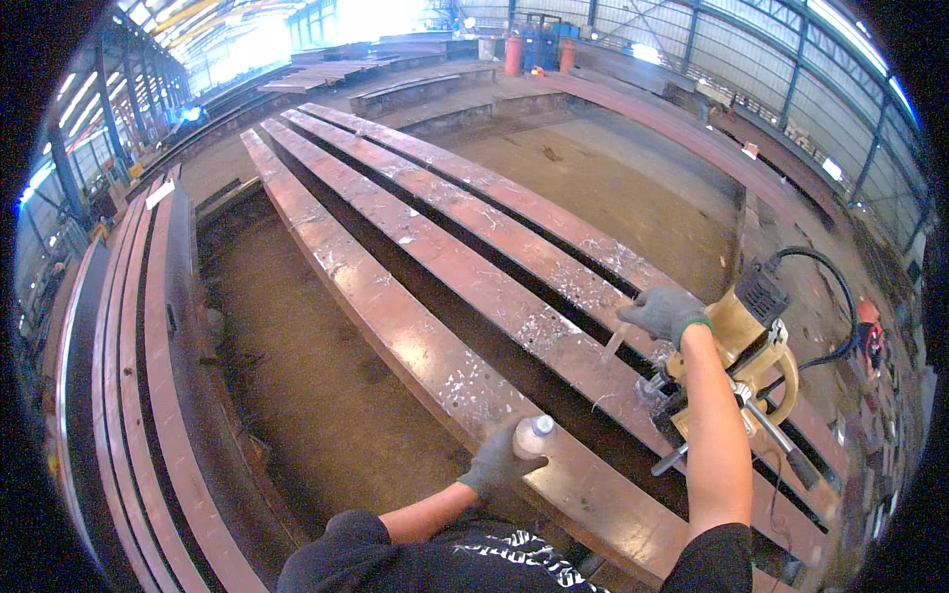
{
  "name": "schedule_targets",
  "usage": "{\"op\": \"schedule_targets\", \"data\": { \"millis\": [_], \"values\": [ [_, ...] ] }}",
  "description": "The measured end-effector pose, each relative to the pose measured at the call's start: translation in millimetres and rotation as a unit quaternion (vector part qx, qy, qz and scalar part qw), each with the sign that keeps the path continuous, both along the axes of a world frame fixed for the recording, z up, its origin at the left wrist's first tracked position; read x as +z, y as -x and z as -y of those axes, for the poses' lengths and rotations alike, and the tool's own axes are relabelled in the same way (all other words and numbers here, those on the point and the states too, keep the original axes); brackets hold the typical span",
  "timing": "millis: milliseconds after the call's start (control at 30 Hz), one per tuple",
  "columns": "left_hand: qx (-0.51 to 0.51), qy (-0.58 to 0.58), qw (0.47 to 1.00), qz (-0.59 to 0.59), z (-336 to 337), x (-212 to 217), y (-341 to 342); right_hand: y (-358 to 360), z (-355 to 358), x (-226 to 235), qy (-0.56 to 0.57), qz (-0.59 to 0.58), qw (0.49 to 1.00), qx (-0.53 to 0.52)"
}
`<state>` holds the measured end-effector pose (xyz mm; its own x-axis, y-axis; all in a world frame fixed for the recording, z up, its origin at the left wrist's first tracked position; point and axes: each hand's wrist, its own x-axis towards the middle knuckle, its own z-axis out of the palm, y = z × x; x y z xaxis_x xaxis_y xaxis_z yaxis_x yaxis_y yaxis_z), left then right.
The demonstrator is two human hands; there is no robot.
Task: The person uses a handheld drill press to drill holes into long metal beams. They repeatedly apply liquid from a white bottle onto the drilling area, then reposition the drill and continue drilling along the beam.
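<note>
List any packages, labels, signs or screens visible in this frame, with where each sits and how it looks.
Small bottle: in the gloved left hand, resting on the near steel beam; pale body, white cap, no label readable.
Two drums: far end of the hall, upright, orange-red cylinders.
No signs or screens can be made out; the tan drilling machine by the right hand shows no display.

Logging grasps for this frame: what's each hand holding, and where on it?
Left hand wraps the body of a small white bottle, cap end sticking out. Right hand grips the upper end of a thin pale stick-like tool beside the tan drilling machine.
</note>
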<state>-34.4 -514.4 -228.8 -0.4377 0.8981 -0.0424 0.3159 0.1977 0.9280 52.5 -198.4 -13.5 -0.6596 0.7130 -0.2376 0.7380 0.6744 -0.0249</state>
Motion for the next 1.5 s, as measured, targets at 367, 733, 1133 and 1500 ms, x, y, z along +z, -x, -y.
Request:
{"op": "schedule_targets", "data": {
  "millis": [367,733,1133,1500],
  "values": [
    [0.061,-0.034,0.991,-0.114,1,-62,-14,0,-6,-12,-0.031,-0.053,0.997,0.054],
    [0.099,-0.055,0.989,-0.094,12,-71,-31,1,3,-9,-0.019,-0.099,0.993,0.057],
    [0.146,0.037,0.944,-0.294,123,-139,7,-2,14,9,0.007,-0.027,0.999,0.038],
    [0.012,0.401,0.908,-0.118,207,-373,45,6,4,-11,-0.037,-0.085,0.994,0.057]
  ]
}}
